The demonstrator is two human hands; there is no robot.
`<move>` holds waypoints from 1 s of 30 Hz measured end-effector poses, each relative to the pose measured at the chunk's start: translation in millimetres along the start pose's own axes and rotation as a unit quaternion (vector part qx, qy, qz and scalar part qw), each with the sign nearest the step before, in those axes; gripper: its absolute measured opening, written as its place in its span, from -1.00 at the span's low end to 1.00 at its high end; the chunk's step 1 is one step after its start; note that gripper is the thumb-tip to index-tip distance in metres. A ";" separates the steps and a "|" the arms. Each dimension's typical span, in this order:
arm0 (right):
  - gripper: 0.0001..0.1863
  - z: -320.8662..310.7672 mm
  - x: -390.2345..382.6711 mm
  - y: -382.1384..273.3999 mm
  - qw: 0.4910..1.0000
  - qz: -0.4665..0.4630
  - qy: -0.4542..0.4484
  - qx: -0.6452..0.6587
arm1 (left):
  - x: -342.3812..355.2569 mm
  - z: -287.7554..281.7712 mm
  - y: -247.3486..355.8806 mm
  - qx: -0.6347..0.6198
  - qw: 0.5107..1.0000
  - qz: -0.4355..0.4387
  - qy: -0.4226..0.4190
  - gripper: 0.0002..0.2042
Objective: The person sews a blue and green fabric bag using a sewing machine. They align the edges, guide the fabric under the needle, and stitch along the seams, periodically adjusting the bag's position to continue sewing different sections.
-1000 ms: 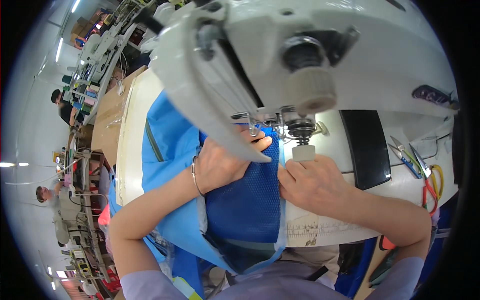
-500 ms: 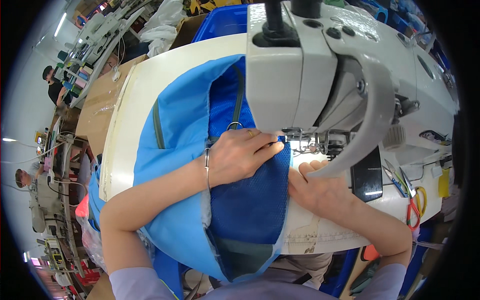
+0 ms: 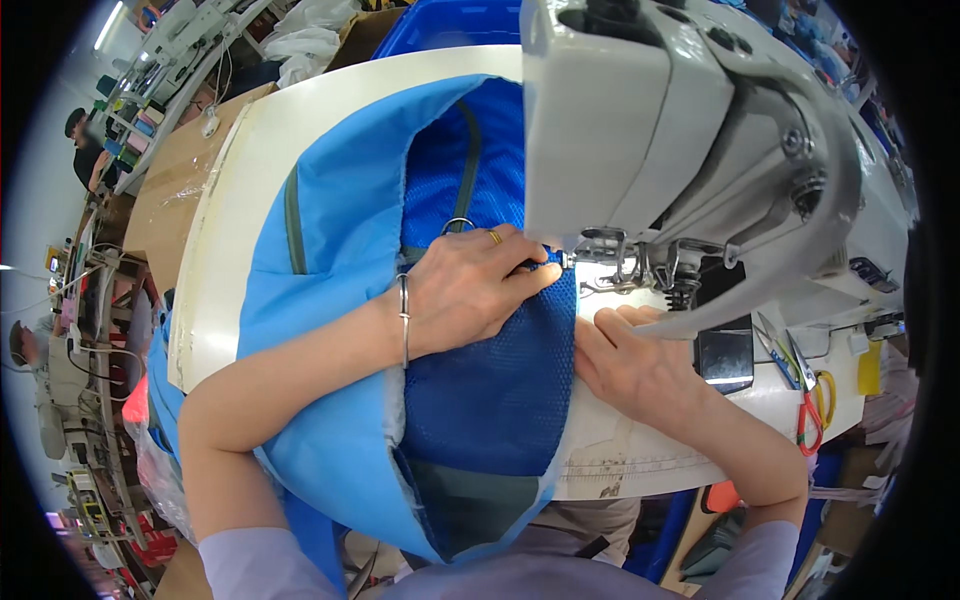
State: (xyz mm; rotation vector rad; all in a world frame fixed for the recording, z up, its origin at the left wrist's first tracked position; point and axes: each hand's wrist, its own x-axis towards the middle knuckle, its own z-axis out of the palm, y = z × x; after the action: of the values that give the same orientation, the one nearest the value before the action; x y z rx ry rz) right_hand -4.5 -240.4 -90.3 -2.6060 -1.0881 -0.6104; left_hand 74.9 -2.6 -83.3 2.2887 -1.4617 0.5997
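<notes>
A partly sewn blue bag [image 3: 330, 220], light blue cloth with dark blue mesh and grey-green strips, lies across the sewing table below the sewing machine [image 3: 620, 130]. My left hand [image 3: 465, 290] rests on the mesh, with thumb and forefinger pinched on its upper edge just left of the presser foot [image 3: 615, 255]. A metal ring [image 3: 458, 224] shows on the bag behind that hand. My right hand [image 3: 640, 370] is at the mesh's right edge, fingers curled and thumb against the cloth. What its fingertips grip is partly hidden.
Scissors with red [image 3: 809, 425] and yellow handles lie right of my right hand, near a black panel [image 3: 724, 358]. The machine's curved grey lever [image 3: 800, 270] hangs close above that hand. A blue bin [image 3: 450, 30] stands behind the table; other people sit at machines far left.
The view has shifted, so the machine appears larger and farther right. Both hands keep nearly the same places on the bag beside the presser foot.
</notes>
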 end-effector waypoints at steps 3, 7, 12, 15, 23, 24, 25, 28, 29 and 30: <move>-0.75 1.8 0.5 -0.4 1.000 0.003 0.007 -0.002 | -0.1 -0.6 0.1 0.005 1.000 0.002 -0.003 -0.72; -0.78 -0.9 0.9 -1.4 1.000 0.015 -0.002 -0.027 | 0.8 1.5 -1.6 -0.008 1.000 0.003 -0.005 -0.71; -0.81 1.2 2.7 -2.1 0.999 0.024 0.028 -0.006 | 2.0 -1.4 4.9 -0.007 1.000 0.006 -0.009 -0.70; -0.81 -2.1 2.5 -3.4 0.999 0.030 0.006 -0.038 | 1.7 -1.9 6.5 0.008 1.000 -0.002 -0.013 -0.70; -0.80 -0.2 4.4 -1.4 0.999 0.027 0.046 -0.005 | 2.4 -0.1 10.2 0.030 0.999 -0.017 -0.005 -0.71; -0.80 -0.2 4.0 -2.9 0.999 0.029 0.045 -0.002 | 1.0 -0.3 11.4 0.032 0.999 -0.021 -0.009 -0.71; -0.80 -1.4 3.5 -2.9 0.999 0.031 0.035 -0.012 | 1.7 -0.8 11.5 0.033 0.999 -0.021 -0.007 -0.71; -0.79 -3.6 -0.2 -5.8 0.999 0.033 0.018 -0.014 | 3.2 -1.5 10.0 0.025 1.000 -0.017 -0.006 -0.70; -0.78 -4.7 0.3 -3.9 0.999 0.025 0.022 -0.004 | 5.6 -2.1 7.6 0.020 1.000 -0.012 -0.002 -0.69; -0.77 -4.7 -1.5 -7.6 0.999 0.020 0.027 0.011 | 4.6 -3.7 5.9 0.014 1.000 -0.008 -0.001 -0.69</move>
State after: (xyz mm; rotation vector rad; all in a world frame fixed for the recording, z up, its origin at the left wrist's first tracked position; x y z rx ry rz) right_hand -12.2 -237.9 -86.3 -2.5700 -1.0182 -0.6533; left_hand 70.7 -6.5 -77.3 2.3225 -1.4429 0.6168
